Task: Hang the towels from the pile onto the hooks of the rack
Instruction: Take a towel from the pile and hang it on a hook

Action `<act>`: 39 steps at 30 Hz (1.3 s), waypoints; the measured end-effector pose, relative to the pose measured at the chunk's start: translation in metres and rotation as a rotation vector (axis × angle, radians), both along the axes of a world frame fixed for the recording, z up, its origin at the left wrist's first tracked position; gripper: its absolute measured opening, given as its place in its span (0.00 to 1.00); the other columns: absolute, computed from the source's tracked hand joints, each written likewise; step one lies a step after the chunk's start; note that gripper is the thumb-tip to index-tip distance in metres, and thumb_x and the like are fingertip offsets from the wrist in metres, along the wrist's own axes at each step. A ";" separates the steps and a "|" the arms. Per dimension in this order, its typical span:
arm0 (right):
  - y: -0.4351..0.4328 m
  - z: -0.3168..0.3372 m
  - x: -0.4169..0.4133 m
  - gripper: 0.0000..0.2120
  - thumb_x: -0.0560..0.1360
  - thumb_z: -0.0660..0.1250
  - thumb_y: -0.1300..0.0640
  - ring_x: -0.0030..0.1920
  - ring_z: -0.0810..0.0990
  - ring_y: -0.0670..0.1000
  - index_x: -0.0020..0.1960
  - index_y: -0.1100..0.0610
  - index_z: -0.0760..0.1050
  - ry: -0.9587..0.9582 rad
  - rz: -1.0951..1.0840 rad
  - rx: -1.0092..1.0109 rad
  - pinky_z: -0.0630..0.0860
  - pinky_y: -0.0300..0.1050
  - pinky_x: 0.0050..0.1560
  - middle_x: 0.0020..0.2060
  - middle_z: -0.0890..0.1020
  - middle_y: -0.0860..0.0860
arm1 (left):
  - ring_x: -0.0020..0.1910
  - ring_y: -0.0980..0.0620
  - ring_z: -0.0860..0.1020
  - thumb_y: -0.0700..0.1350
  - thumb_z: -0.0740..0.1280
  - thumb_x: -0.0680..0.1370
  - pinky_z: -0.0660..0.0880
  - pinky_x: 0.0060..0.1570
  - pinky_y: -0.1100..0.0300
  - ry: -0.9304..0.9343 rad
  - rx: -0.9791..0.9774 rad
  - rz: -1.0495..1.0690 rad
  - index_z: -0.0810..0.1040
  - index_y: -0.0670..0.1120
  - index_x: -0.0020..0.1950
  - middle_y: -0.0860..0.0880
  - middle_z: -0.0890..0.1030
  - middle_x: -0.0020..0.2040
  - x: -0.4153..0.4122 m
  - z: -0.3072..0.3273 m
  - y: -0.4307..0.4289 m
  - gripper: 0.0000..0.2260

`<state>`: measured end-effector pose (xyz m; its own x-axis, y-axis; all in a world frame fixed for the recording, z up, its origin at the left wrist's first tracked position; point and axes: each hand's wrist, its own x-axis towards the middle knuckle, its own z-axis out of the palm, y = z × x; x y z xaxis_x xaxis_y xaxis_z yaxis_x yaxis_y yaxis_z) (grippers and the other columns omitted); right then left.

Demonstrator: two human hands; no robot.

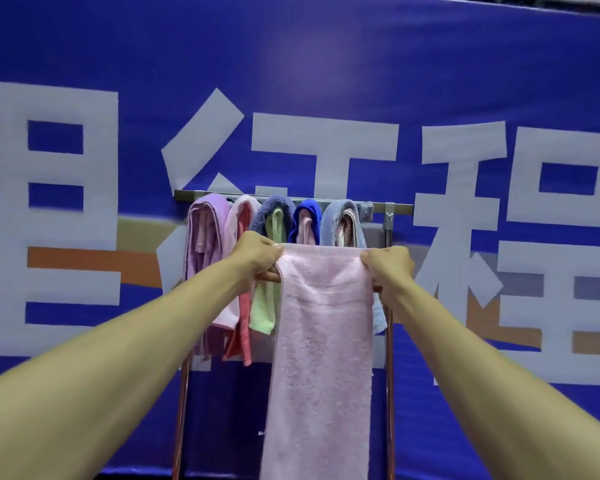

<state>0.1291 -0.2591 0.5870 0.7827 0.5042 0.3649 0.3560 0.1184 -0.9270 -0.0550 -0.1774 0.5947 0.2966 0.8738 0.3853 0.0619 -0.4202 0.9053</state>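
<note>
A long pale pink towel (321, 348) hangs straight down in front of the rack (390, 206), stretched flat along its top edge. My left hand (257, 254) pinches its upper left corner and my right hand (388, 266) pinches its upper right corner. Behind it, several towels hang on the rack's hooks: a lilac towel (203, 244), a pink and coral towel (239, 237), a slate blue towel over a light green one (274, 216), a royal blue towel (307, 211) and a light blue towel (340, 213). One bare hook (367, 211) shows at the rail's right end.
A big blue banner (291, 81) with large white characters fills the wall behind the rack. The rack's copper-coloured legs (389, 375) run down on both sides of the held towel. The pile of towels is out of view.
</note>
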 end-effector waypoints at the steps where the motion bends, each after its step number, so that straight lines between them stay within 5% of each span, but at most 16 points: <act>1: 0.000 -0.001 -0.002 0.11 0.65 0.62 0.62 0.37 0.80 0.56 0.44 0.63 0.80 0.024 0.033 0.003 0.83 0.52 0.37 0.43 0.81 0.56 | 0.18 0.57 0.73 0.37 0.64 0.79 0.76 0.21 0.64 -0.050 -0.053 -0.024 0.76 0.39 0.43 0.45 0.72 0.32 0.002 -0.002 -0.001 0.06; 4: 0.000 -0.007 -0.016 0.06 0.66 0.63 0.64 0.34 0.80 0.54 0.35 0.61 0.79 0.019 0.136 0.021 0.82 0.52 0.30 0.38 0.81 0.55 | 0.26 0.54 0.77 0.36 0.66 0.78 0.78 0.23 0.62 -0.164 -0.150 -0.083 0.78 0.36 0.48 0.44 0.76 0.35 0.012 -0.007 -0.013 0.03; 6: 0.001 -0.009 -0.028 0.09 0.68 0.64 0.65 0.30 0.75 0.52 0.30 0.62 0.76 -0.052 0.189 0.016 0.78 0.49 0.24 0.32 0.76 0.54 | 0.31 0.52 0.76 0.36 0.68 0.77 0.78 0.24 0.62 -0.164 -0.122 -0.082 0.77 0.39 0.43 0.44 0.77 0.36 0.021 -0.011 -0.022 0.04; 11: 0.007 -0.014 -0.038 0.13 0.69 0.65 0.57 0.30 0.75 0.51 0.40 0.69 0.79 -0.270 0.216 -0.001 0.81 0.61 0.35 0.29 0.76 0.55 | 0.38 0.46 0.77 0.36 0.70 0.75 0.81 0.43 0.49 -0.145 -0.048 -0.004 0.77 0.42 0.33 0.41 0.78 0.39 0.030 -0.021 -0.030 0.10; 18: 0.005 -0.019 -0.039 0.10 0.74 0.67 0.57 0.38 0.84 0.55 0.37 0.55 0.84 -0.349 0.360 0.006 0.82 0.59 0.45 0.35 0.85 0.57 | 0.29 0.49 0.78 0.34 0.71 0.73 0.76 0.24 0.63 -0.237 -0.141 -0.114 0.83 0.38 0.41 0.41 0.81 0.34 0.029 -0.022 -0.038 0.01; 21: 0.005 -0.020 -0.037 0.10 0.76 0.67 0.56 0.43 0.85 0.58 0.39 0.56 0.84 -0.322 0.394 0.025 0.82 0.59 0.47 0.37 0.86 0.58 | 0.26 0.50 0.80 0.32 0.71 0.72 0.78 0.27 0.62 -0.325 -0.206 -0.156 0.83 0.39 0.39 0.42 0.82 0.30 0.030 -0.019 -0.046 0.03; 25: 0.002 -0.019 -0.035 0.10 0.78 0.64 0.58 0.43 0.85 0.58 0.48 0.60 0.84 -0.289 0.473 0.051 0.82 0.57 0.48 0.41 0.86 0.60 | 0.36 0.47 0.82 0.34 0.74 0.69 0.81 0.36 0.60 -0.323 -0.206 -0.123 0.82 0.40 0.36 0.41 0.84 0.38 0.031 -0.018 -0.047 0.04; 31: -0.005 -0.017 -0.034 0.16 0.82 0.58 0.55 0.43 0.84 0.55 0.54 0.65 0.81 -0.207 0.667 -0.015 0.82 0.43 0.42 0.46 0.85 0.61 | 0.27 0.51 0.81 0.33 0.73 0.71 0.80 0.28 0.62 -0.376 -0.214 -0.126 0.81 0.34 0.42 0.40 0.82 0.35 0.031 -0.012 -0.049 0.03; 34: -0.010 -0.016 -0.030 0.16 0.80 0.63 0.51 0.48 0.85 0.53 0.56 0.62 0.81 -0.329 0.705 -0.068 0.82 0.41 0.45 0.48 0.85 0.58 | 0.29 0.50 0.81 0.33 0.70 0.73 0.81 0.31 0.60 -0.339 -0.210 -0.145 0.81 0.33 0.44 0.39 0.82 0.37 0.029 -0.007 -0.047 0.03; 36: -0.011 -0.016 -0.028 0.13 0.77 0.67 0.55 0.48 0.85 0.52 0.56 0.61 0.81 -0.449 0.660 -0.071 0.82 0.44 0.48 0.49 0.85 0.57 | 0.29 0.51 0.80 0.34 0.66 0.75 0.81 0.33 0.61 -0.286 -0.215 -0.167 0.80 0.35 0.42 0.42 0.82 0.36 0.025 -0.003 -0.045 0.04; 39: -0.008 -0.015 -0.033 0.09 0.78 0.65 0.61 0.43 0.83 0.52 0.53 0.64 0.81 -0.379 0.612 -0.008 0.82 0.43 0.42 0.46 0.84 0.58 | 0.33 0.51 0.81 0.36 0.64 0.75 0.80 0.35 0.63 -0.247 -0.205 -0.210 0.82 0.35 0.45 0.42 0.83 0.38 0.020 -0.001 -0.045 0.07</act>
